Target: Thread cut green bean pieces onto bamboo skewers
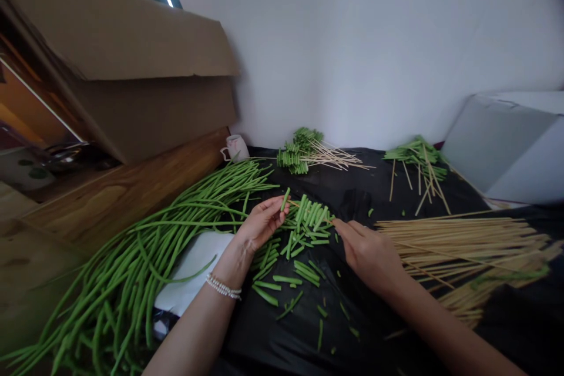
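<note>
My left hand (264, 220) pinches a short cut piece of green bean (285, 198) between thumb and fingers, at the tip of a wooden skewer (293, 204). Several bean pieces (312, 212) sit side by side across that skewer. Its other end is in the closed fingers of my right hand (368, 249). Loose cut bean pieces (306, 272) lie on the black sheet below and between my hands. A large heap of long, uncut green beans (145, 241) spreads to the left of my left arm.
Bare skewers (458, 241) lie in a pile at right. Bean-loaded skewers (299, 150) are stacked by the wall, with another bunch (418, 158) farther right. A mug (237, 147), a cardboard box (163, 100) and a white box (506, 147) stand around the black sheet (352, 188).
</note>
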`<act>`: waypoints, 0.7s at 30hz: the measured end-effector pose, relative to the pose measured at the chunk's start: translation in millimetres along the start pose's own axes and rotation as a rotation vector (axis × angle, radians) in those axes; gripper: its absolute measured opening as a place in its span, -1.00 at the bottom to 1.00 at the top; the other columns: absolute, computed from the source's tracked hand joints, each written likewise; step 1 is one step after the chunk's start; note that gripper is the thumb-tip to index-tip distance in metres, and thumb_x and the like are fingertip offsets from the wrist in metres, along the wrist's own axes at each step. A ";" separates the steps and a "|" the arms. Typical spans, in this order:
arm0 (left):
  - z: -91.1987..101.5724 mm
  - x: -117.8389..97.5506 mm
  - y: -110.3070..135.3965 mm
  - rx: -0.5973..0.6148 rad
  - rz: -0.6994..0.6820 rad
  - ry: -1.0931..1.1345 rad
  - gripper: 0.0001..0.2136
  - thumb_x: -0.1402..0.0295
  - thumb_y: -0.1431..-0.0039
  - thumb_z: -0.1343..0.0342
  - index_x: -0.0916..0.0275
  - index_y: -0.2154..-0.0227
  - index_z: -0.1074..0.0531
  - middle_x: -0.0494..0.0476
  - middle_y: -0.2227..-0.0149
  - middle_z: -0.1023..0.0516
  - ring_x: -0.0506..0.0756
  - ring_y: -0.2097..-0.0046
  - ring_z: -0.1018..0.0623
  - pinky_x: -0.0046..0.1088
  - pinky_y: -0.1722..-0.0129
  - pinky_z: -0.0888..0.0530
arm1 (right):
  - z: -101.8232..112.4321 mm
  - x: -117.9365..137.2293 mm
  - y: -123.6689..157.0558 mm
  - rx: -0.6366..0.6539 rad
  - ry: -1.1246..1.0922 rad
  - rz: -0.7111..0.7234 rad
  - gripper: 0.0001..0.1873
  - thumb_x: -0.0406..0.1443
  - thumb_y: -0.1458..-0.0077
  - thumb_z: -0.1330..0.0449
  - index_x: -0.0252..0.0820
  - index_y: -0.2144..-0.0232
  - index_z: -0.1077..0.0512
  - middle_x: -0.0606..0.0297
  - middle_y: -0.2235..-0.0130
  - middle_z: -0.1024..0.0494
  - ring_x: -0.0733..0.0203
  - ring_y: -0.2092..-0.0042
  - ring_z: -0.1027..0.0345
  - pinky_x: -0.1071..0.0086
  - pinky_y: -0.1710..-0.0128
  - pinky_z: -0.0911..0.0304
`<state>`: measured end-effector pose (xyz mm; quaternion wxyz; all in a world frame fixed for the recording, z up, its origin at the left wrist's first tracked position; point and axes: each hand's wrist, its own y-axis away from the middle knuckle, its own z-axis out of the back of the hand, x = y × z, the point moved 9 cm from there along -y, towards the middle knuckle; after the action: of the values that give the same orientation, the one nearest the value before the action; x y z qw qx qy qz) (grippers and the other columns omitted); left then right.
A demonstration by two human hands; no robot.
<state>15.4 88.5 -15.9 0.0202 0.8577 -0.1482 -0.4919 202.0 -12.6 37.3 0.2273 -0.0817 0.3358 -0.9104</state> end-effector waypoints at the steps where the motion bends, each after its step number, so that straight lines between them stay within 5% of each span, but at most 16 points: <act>1: 0.7 0.1 -0.2 -0.006 0.001 0.010 -0.79 0.48 0.01 -0.31 0.41 0.27 -0.55 0.13 0.41 -0.54 -0.11 0.41 -0.50 -0.73 0.43 -0.45 | 0.3 -0.1 0.1 -0.002 0.000 -0.001 -0.64 -0.46 -0.16 0.04 -0.23 0.08 -0.44 0.29 0.39 -0.50 0.31 0.43 -0.34 0.41 0.46 -0.11; 21: 0.1 1.7 -0.7 -0.013 0.011 0.034 -0.82 0.53 -0.02 -0.28 0.43 0.26 -0.55 0.13 0.42 -0.53 -0.11 0.43 -0.48 -0.72 0.44 -0.44 | 3.5 0.9 0.1 -0.050 0.014 0.009 -0.66 -0.45 -0.16 0.05 -0.22 0.10 -0.43 0.33 0.43 -0.48 0.32 0.46 -0.33 0.41 0.49 -0.06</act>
<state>16.2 88.7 -17.5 0.0309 0.8649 -0.1496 -0.4782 202.4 -15.1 39.9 0.2268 -0.0792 0.3603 -0.9014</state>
